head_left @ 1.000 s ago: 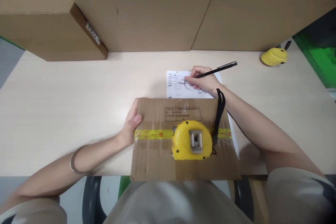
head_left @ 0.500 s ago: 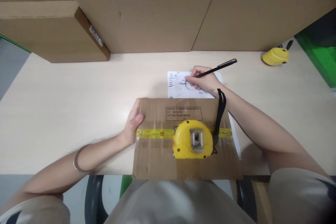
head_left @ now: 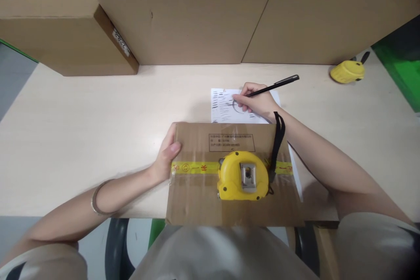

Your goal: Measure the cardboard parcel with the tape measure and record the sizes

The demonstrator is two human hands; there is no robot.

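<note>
One black pen point(head_left: 278, 84) is slanting through the closed grip of the right hand point(head_left: 257, 99) in the head view, thumb and fingers pinching low on the barrel, presumably for fine control over the mark-covered paper point(head_left: 223, 114) beneath. The tip is hiding behind the fingers, so I cannot tell whether it is touching the sheet. Nearer the body than that grip, a taped cardboard carton point(head_left: 193, 201) is covering part of the paper, perhaps weighing it down, though any contact is not showing. The left hand point(head_left: 166, 156) is clasping the carton's left side, thumb resting on the upward face and the other fingers mostly hiding, likely steadying it. To the right of this grip, a yellow tape measure point(head_left: 232, 173) is lying on the carton, belt clip point(head_left: 248, 177) facing up, neither hand touching it; its black wrist strap point(head_left: 278, 140) is reaching toward the right forearm. Well to the right of the pen grip, a second yellow tape measure point(head_left: 348, 72) is sitting on the wood-grain table point(head_left: 82, 131), just in front of large cardboard boxes point(head_left: 197, 17), perhaps leaving the writing arm room.
</note>
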